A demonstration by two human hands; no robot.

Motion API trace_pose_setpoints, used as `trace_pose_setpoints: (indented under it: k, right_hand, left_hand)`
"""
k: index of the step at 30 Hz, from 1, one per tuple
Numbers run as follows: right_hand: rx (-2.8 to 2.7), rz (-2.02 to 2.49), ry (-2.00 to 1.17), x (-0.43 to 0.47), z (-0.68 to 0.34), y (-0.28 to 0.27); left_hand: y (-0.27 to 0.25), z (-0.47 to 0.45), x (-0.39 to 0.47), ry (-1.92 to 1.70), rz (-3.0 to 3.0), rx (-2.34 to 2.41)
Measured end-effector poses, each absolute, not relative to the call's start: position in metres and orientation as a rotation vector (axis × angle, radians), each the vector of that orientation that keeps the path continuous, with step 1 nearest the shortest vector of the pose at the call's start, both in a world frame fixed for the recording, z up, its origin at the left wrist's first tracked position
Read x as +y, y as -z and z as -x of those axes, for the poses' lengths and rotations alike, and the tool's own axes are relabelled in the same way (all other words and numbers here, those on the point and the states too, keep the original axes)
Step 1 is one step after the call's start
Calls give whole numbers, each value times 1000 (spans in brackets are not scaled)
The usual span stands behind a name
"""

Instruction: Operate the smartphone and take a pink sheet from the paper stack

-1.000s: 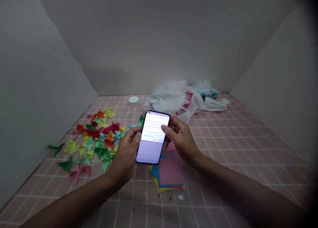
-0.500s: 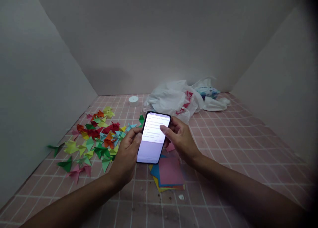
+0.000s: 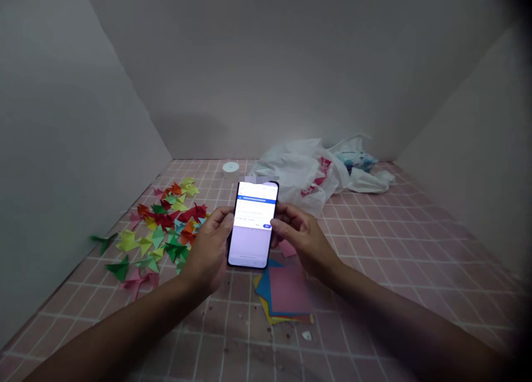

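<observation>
Pink tiles (image 3: 374, 243) under my hands — left hand (image 3: 208, 251) grips the phone (image 3: 253, 224), right hand (image 3: 301, 238) pinches its edge; folded paper shapes (image 3: 164, 227) lie just left.

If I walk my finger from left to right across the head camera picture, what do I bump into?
Folded paper shapes → left hand → phone → right hand → white plastic bags.
</observation>
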State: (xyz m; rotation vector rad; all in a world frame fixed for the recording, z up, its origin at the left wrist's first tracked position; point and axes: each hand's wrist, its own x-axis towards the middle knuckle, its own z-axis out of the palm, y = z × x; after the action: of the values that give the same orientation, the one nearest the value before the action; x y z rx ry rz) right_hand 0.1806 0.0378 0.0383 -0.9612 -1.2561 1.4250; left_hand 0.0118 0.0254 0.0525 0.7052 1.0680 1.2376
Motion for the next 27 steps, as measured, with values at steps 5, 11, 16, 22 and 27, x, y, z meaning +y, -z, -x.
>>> trace_pose_setpoints:
  k: [5,11,16,22,27]
  right_hand:
    - [-1262,953,-1417,38,-175,-26]
    - [-1313,985,-1349,36,-177,-30]
    - [-1316,1059,-1167,38,-184,-31]
    - [-1386,1153,-789,60,-198,-8]
    - [-1397,1196,-679,74,-209,5]
  left_hand:
    - [-53,-12,24,-1243,-701,1048]
    - [-49,-13,24,-1247,-697,1048]
    - [-59,-6,33,-1337,-709,1077]
    - [-63,21,69,-1421,-806,1109]
    - [-58,45,122,-1504,-825,1189]
